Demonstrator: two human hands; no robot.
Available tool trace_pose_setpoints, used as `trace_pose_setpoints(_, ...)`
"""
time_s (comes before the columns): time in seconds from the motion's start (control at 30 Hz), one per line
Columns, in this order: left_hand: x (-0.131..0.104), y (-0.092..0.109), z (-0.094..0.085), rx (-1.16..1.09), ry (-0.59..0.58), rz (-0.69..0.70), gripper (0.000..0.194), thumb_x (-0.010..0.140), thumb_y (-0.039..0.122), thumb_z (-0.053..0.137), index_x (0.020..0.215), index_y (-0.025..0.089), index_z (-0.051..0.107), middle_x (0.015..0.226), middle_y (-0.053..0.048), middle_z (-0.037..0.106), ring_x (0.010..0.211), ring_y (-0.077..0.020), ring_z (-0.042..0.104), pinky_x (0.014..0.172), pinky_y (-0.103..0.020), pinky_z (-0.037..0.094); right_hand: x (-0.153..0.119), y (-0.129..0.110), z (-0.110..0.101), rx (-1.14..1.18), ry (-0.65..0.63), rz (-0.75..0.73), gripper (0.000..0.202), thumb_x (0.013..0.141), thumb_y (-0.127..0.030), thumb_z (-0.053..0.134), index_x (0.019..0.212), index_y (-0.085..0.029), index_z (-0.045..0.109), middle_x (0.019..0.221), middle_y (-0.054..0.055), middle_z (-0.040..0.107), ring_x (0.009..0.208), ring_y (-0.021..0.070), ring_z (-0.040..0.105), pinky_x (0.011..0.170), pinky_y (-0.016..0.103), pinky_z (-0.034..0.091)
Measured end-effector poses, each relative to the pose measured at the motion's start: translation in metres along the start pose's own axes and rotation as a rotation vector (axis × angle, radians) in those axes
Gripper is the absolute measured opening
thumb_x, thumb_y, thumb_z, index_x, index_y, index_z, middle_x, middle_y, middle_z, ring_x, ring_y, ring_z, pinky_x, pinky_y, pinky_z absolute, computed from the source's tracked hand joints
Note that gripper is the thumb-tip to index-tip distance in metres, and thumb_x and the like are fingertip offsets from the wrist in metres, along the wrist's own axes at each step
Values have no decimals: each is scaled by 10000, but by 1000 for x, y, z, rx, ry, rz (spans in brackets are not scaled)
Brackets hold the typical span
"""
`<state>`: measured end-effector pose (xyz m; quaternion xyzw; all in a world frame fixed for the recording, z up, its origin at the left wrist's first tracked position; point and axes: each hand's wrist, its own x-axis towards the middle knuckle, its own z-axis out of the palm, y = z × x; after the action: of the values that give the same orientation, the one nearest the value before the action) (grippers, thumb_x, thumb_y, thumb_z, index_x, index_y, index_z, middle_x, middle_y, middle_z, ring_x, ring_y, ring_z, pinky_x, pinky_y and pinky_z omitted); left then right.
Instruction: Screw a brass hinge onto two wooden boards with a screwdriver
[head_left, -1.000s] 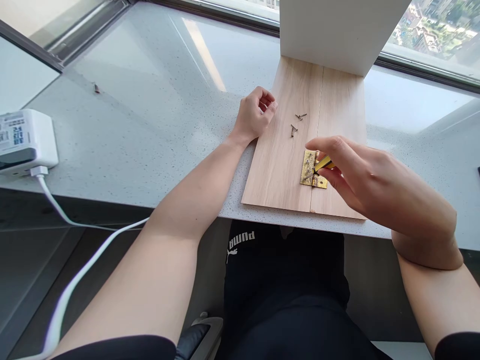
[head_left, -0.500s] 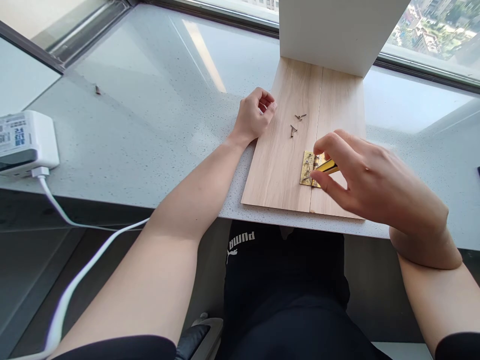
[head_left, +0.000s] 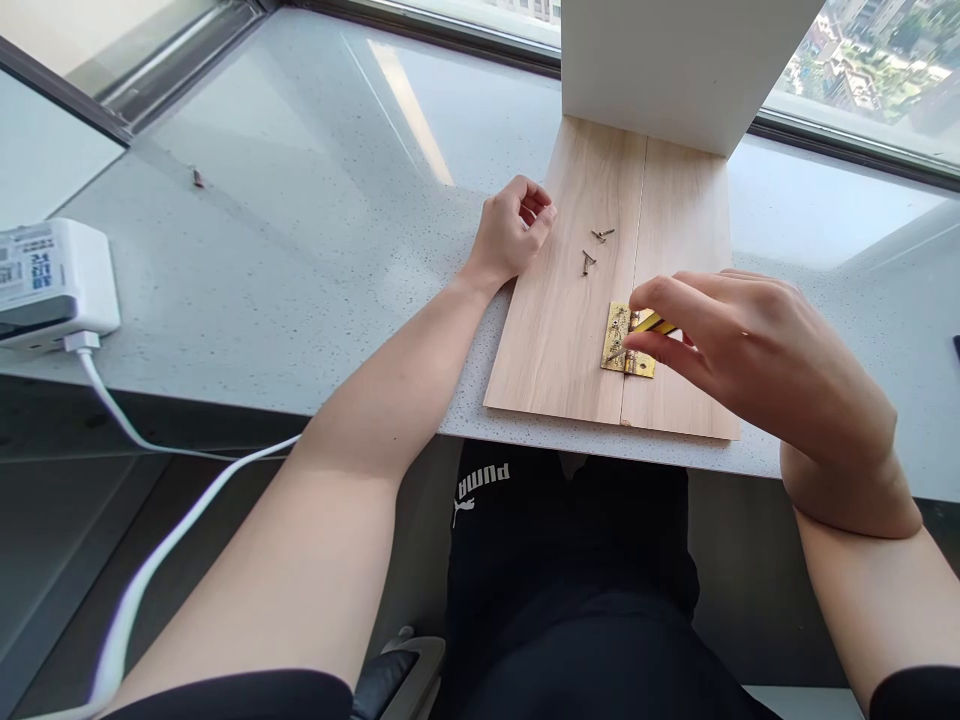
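My right hand (head_left: 757, 350) is closed on a yellow and black screwdriver (head_left: 654, 323), whose tip end points down at the left leaf of a brass hinge (head_left: 616, 335). The hinge lies across the seam between two light wood boards (head_left: 555, 350), near their front edge. Part of its right leaf is visible under my fingers. Several small screws (head_left: 587, 262) lie loose on the left board, above the hinge. My left hand (head_left: 514, 228) rests curled at the left board's edge; whether anything is between its fingers is too small to make out.
A white upright panel (head_left: 675, 70) stands at the boards' far end, by the window. On the speckled counter (head_left: 337, 230), a white charger (head_left: 82, 280) with a cable sits at far left, and a small dark object (head_left: 197, 178) lies farther back.
My right hand has shifted its fingers around the screwdriver, with the back of the hand turned slightly. More of the hinge's right leaf shows. My left hand has stayed in place.
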<state>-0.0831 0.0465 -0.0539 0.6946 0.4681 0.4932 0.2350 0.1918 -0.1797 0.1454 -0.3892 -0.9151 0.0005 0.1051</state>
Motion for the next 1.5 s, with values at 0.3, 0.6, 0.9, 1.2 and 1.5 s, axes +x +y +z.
trace_pose_setpoints(0.3,0,20,-5,109,-115,-100,594,1175,753,812,1014,258,525,770,38,463,975,-138,626,826,-296,524,-1,-3,-1,106,-35,-24,113,1183,-206,520,1198,-196,631,792,-23,575,620,156,415,608,338,302)
trace_pose_setpoints(0.6,0,8,-2,-4,-60,-48,539,1107,750,861,1016,265,645,948,-25,711,944,-197,624,819,-386,539,-10,5,-6,72,-45,-8,198,1232,-333,688,1088,-204,642,772,-17,577,604,142,435,583,341,264)
trace_pose_setpoints(0.9,0,2,-2,-16,-50,-18,474,1110,710,855,1000,294,657,1039,-51,791,981,-243,703,816,-457,565,0,-2,6,85,72,-155,181,1228,-95,549,1307,-167,696,1340,161,749,946,217,662,783,383,519)
trace_pose_setpoints(1.2,0,1,-2,-11,-40,1,265,1117,419,861,1014,263,673,1057,-64,810,984,-233,747,837,-415,586,-2,6,0,175,-35,-184,239,1198,-92,495,1341,-190,660,1216,128,785,872,215,664,734,375,506)
trace_pose_setpoints(1.5,1,3,-3,19,-69,-22,431,1160,601,867,1061,243,649,1025,-24,741,943,-165,657,824,-376,558,-5,18,-2,182,-39,-90,116,1235,-260,683,1129,-217,662,956,44,762,702,170,606,601,346,349)
